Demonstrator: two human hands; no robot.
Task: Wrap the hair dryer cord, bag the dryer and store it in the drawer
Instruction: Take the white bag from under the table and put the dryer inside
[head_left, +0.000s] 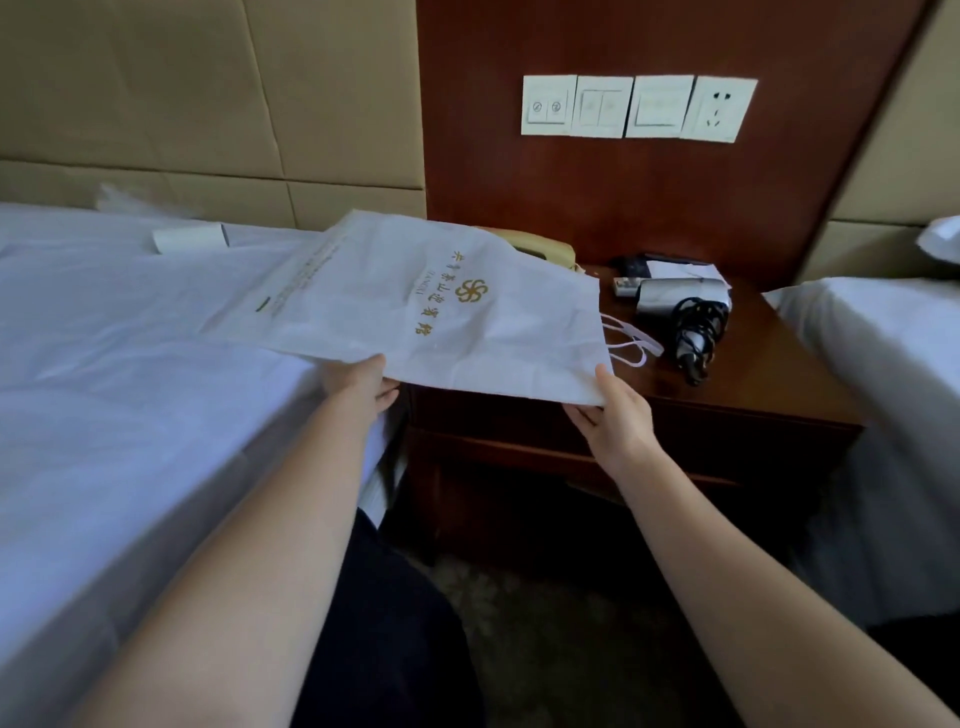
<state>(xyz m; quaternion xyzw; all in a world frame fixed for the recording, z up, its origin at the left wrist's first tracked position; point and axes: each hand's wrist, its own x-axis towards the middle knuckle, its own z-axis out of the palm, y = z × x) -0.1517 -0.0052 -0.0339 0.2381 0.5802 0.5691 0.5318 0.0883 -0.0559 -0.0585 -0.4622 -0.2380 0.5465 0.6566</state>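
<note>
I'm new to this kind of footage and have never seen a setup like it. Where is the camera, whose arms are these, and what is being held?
There is only one picture. It comes from a wide-angle camera worn on a person's head, looking down at their own bare arms; no machine is involved. The left hand and the right hand each pinch the near edge of a white bag with gold print, held out flat above a wooden nightstand beside a white bed. On the nightstand lies a silver hair dryer with its black cord bundled up. The dryer is not in the bag yet.
</note>
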